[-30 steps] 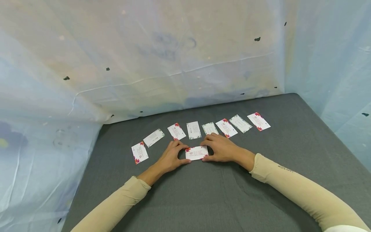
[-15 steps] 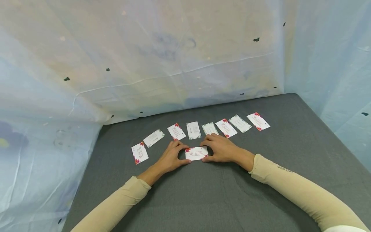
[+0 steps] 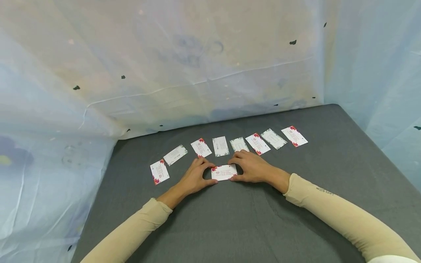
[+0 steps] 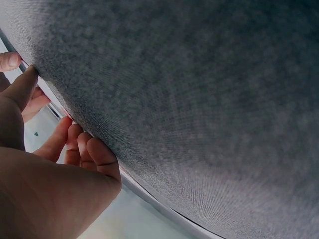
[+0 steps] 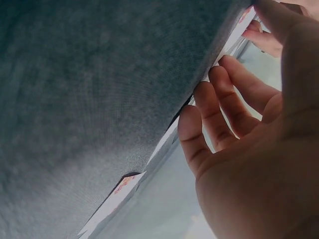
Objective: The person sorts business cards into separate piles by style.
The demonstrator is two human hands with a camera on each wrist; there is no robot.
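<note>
A row of cards (image 3: 221, 146) lies just beyond the fingertips, and bare grey cloth (image 3: 250, 226) stretches wide behind the wrists. The card (image 3: 224, 172) lies flat between both hands. The left hand (image 3: 194, 178) and right hand (image 3: 251, 168) pinch its short ends with curled fingers and thumbs.

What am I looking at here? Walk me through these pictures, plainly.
No machine here: a person wears three cameras. The wide picture comes from the head, the two close ones from the wrists. A grey cloth table holds eight small printed cards in a curved row. In front of that row, the left hand and right hand pinch the two ends of a ninth card lying on the cloth. The wrist pictures show mostly cloth and fingers.
</note>
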